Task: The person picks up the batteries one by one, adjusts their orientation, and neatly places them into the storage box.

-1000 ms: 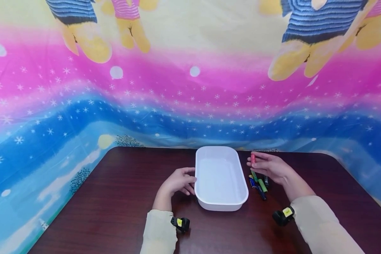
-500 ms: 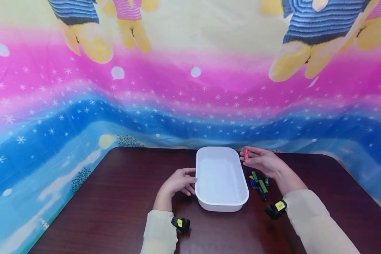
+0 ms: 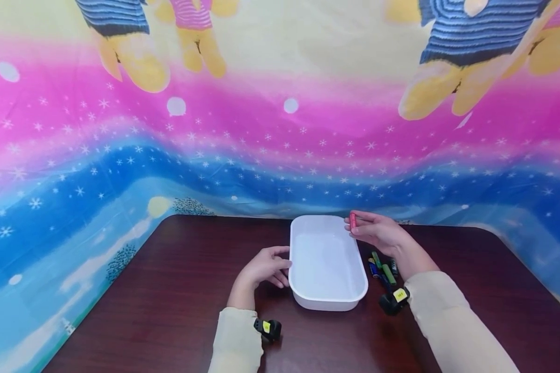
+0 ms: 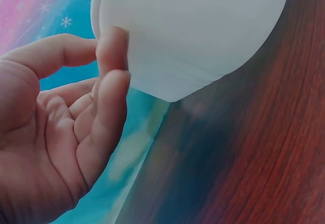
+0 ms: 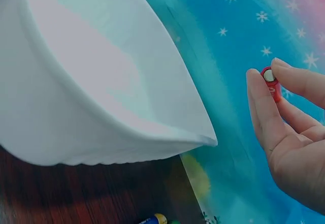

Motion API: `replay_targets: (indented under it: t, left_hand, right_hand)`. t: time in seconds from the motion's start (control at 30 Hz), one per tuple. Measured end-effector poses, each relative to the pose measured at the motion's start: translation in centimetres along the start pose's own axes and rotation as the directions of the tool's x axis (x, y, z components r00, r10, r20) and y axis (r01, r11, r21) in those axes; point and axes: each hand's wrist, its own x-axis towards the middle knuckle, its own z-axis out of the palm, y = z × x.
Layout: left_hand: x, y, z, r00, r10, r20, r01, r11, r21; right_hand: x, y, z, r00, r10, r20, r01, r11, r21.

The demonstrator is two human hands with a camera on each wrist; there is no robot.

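Observation:
A white plastic basin (image 3: 326, 259) stands on the dark wooden table. At its left side, my left hand (image 3: 266, 267) touches the outer wall with loosely bent fingers, the thumb tip at the rim. My right hand (image 3: 378, 233) pinches a small red battery (image 3: 353, 221) between thumb and fingertips, close to the basin's far right rim. In the right wrist view the battery (image 5: 271, 83) shows its round silvery end. To the right of the basin, several batteries (image 3: 383, 269) in green, blue and black lie in a loose group, partly hidden by the right forearm.
The wooden table (image 3: 191, 290) ends at a printed cloth (image 3: 261, 134) hanging behind it. Each wrist carries a black camera, the left one (image 3: 268, 329) low beside the basin and the right one (image 3: 394, 301) close over the loose batteries.
My right hand has moved left and away from me with the red battery, from over the loose batteries to the basin's rim. The left hand keeps its place on the basin.

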Motion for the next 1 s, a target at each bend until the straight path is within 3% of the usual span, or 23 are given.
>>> replay_targets:
  t: [0.4,1.0]
  left_hand:
    - [0.0,0.0,0.1,1.000,0.000,0.012,0.000,0.999,-0.033]
    - [0.0,-0.1,0.1,1.000,-0.005,0.003,0.005,1.000,-0.028]
  right_hand:
    - [1.3,-0.3,1.5,0.999,0.011,-0.043,-0.009,0.999,0.051]
    - [3.0,-0.4,3.3,0.999,0.030,-0.044,-0.024,0.989,0.143]
